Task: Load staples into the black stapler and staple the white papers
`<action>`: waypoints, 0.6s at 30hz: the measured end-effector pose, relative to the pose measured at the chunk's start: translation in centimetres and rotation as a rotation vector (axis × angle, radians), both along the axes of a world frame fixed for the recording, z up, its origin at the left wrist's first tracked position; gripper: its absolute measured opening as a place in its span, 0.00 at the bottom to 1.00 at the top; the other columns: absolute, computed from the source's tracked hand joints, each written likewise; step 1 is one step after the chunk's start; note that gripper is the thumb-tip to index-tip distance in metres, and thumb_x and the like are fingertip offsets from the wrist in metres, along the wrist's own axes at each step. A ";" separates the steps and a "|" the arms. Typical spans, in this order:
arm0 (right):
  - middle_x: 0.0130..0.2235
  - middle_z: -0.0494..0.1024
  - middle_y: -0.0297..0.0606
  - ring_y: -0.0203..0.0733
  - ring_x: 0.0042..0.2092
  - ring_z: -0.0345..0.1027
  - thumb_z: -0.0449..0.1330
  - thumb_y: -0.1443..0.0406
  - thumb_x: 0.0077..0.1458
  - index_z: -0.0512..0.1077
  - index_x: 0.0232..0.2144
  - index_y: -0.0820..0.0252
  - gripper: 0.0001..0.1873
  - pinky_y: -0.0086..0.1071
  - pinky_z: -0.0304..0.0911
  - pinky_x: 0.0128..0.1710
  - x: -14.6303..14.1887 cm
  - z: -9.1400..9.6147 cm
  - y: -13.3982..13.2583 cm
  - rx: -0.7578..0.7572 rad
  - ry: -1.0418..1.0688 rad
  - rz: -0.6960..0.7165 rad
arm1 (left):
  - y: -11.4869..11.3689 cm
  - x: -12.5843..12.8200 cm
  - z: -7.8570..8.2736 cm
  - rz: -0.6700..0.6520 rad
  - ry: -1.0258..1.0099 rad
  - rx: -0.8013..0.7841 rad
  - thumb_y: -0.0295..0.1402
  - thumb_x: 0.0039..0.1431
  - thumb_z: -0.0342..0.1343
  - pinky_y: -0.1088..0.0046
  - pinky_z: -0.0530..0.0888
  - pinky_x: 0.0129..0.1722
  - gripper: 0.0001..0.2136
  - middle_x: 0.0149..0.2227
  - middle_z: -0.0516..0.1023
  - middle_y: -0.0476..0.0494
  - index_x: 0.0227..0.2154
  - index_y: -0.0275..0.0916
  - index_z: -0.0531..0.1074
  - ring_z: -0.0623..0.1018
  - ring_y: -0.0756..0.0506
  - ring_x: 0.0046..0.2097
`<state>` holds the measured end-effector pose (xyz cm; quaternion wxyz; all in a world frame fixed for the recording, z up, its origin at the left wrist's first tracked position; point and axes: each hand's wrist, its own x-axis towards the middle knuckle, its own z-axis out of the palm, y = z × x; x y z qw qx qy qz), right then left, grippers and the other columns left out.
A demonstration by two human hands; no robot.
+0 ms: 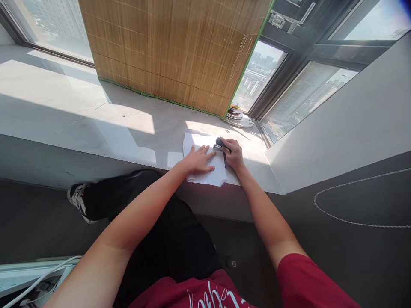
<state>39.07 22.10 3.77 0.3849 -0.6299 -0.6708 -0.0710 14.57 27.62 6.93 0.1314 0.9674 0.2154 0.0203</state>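
A small stack of white paper lies on the white windowsill near its front edge. My left hand rests flat on the paper, fingers stretched out and pointing right. My right hand is closed around a black and silver stapler, whose nose sits at the paper's right edge, just beyond my left fingertips.
A bamboo blind hangs down to the sill behind the paper. A stack of plates sits in the window corner. The grey side wall rises on the right. My legs and a sneaker are below the sill.
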 end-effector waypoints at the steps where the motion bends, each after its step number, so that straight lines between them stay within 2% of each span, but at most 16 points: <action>1: 0.51 0.83 0.42 0.54 0.52 0.72 0.58 0.65 0.68 0.80 0.62 0.46 0.24 0.52 0.70 0.58 0.0 0.0 0.0 -0.005 -0.002 -0.004 | 0.0 0.0 0.0 0.003 0.001 -0.002 0.55 0.72 0.49 0.31 0.50 0.74 0.38 0.81 0.45 0.28 0.79 0.44 0.54 0.49 0.26 0.81; 9: 0.53 0.82 0.42 0.55 0.55 0.71 0.56 0.64 0.71 0.79 0.63 0.44 0.24 0.53 0.64 0.60 -0.5 0.2 -0.2 -0.083 -0.026 -0.050 | 0.0 -0.1 0.0 0.004 -0.012 -0.021 0.55 0.72 0.50 0.32 0.48 0.75 0.37 0.81 0.46 0.32 0.78 0.47 0.55 0.49 0.27 0.81; 18: 0.56 0.80 0.41 0.56 0.56 0.69 0.55 0.66 0.71 0.76 0.66 0.40 0.27 0.52 0.62 0.57 -0.7 0.6 -0.4 -0.154 -0.106 -0.089 | 0.0 0.0 0.2 -0.007 0.021 -0.004 0.56 0.72 0.48 0.31 0.48 0.74 0.38 0.82 0.44 0.29 0.79 0.45 0.53 0.48 0.27 0.81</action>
